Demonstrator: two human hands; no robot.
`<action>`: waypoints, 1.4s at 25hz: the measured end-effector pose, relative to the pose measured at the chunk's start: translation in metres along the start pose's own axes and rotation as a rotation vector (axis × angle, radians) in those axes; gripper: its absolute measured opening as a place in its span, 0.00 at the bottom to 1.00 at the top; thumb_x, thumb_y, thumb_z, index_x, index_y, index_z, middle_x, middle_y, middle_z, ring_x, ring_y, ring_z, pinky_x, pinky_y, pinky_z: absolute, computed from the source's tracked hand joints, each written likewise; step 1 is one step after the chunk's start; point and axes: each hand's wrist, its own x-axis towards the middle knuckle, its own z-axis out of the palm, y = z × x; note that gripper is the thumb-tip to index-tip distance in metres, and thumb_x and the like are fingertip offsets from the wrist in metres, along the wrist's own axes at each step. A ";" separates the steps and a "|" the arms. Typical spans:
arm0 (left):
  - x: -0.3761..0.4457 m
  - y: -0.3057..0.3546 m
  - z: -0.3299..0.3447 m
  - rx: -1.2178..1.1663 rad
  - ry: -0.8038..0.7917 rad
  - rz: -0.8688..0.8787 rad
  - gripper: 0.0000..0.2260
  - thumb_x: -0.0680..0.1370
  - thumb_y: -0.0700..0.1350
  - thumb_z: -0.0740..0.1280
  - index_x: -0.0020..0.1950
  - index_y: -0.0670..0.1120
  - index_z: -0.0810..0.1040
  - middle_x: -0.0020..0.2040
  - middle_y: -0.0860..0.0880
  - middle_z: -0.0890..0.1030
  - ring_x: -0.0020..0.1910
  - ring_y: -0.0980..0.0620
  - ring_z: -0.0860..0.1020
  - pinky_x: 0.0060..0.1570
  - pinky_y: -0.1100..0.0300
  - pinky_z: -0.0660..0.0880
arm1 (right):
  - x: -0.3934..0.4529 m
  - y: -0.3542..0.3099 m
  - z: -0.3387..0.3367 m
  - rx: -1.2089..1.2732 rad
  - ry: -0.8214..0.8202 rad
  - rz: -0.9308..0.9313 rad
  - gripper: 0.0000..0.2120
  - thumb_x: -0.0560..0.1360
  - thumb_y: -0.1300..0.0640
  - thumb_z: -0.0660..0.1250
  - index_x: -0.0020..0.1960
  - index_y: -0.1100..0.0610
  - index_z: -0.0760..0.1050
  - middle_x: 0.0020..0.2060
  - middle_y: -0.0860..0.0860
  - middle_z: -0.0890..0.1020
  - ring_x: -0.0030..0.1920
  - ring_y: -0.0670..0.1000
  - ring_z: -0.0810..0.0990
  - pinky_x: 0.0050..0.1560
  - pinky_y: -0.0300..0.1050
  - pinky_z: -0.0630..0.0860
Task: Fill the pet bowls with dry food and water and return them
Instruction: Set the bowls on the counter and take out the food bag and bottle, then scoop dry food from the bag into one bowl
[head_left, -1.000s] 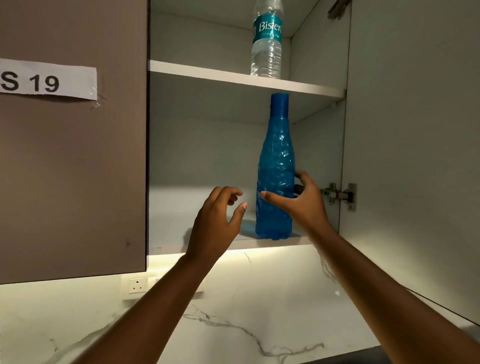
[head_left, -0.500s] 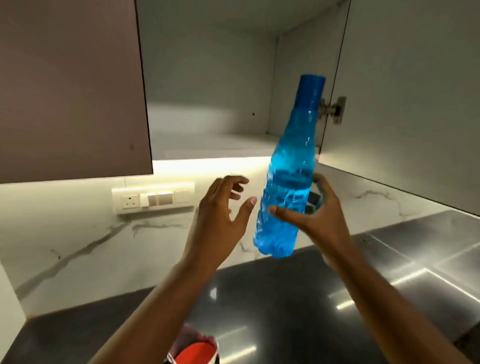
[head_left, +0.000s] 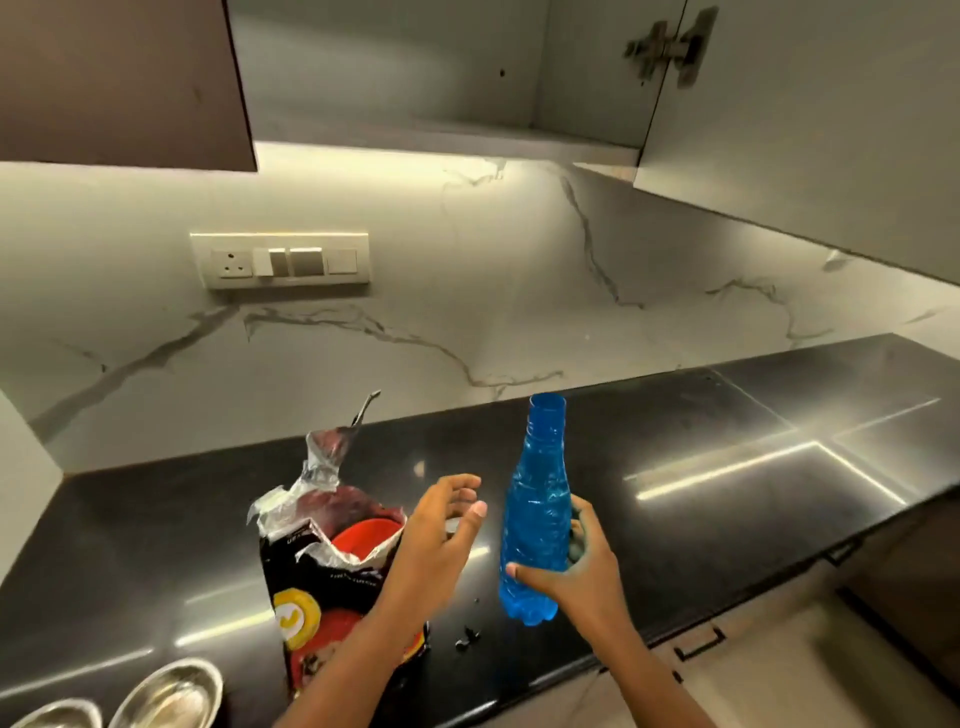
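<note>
A glossy black stone counter (head_left: 701, 499) runs beneath a white marble-veined backsplash (head_left: 467, 291), strip light glaring off its polished top. Nearest, at the lower left edge, two round steel bowls (head_left: 166, 693) sit side by side on the counter, dull and brushed. Just behind them stands a torn-open pet food bag (head_left: 322, 587), crinkled foil, black with red and yellow print, a red scoop (head_left: 366, 535) showing inside. The left hand (head_left: 434, 540) hovers beside the bag with its fingers spread and holding nothing. The right hand (head_left: 576, 566) has its fingers wrapped around the lower body of a translucent blue bottle (head_left: 537, 525), ribbed and faceted, held nearly upright above the counter with its capped neck leaning slightly away. Farther back is a cream switch plate (head_left: 280, 260) and the open wall cabinet (head_left: 415, 67). A second ago the bottle stood on the cabinet shelf; it is now down at counter level, and the bag and bowls have come into view.
</note>
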 end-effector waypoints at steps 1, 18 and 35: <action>-0.003 -0.013 0.009 -0.015 0.011 -0.047 0.10 0.81 0.47 0.64 0.62 0.53 0.75 0.57 0.53 0.79 0.55 0.60 0.78 0.51 0.67 0.76 | 0.001 0.012 0.004 -0.015 -0.003 0.026 0.45 0.56 0.50 0.86 0.65 0.34 0.67 0.56 0.39 0.83 0.57 0.41 0.83 0.61 0.49 0.82; -0.060 -0.119 0.083 -0.008 0.190 -0.473 0.13 0.81 0.45 0.64 0.65 0.53 0.75 0.59 0.51 0.78 0.61 0.57 0.76 0.60 0.60 0.76 | 0.041 0.104 0.031 -0.045 -0.264 -0.015 0.44 0.63 0.53 0.84 0.70 0.44 0.63 0.61 0.40 0.78 0.61 0.40 0.79 0.59 0.34 0.77; -0.099 -0.070 0.008 -0.007 0.193 -0.407 0.11 0.79 0.43 0.67 0.59 0.55 0.78 0.55 0.52 0.83 0.57 0.57 0.81 0.63 0.55 0.77 | -0.010 0.059 0.062 -0.200 -0.465 0.053 0.13 0.74 0.54 0.76 0.58 0.53 0.81 0.44 0.47 0.85 0.46 0.43 0.83 0.48 0.31 0.76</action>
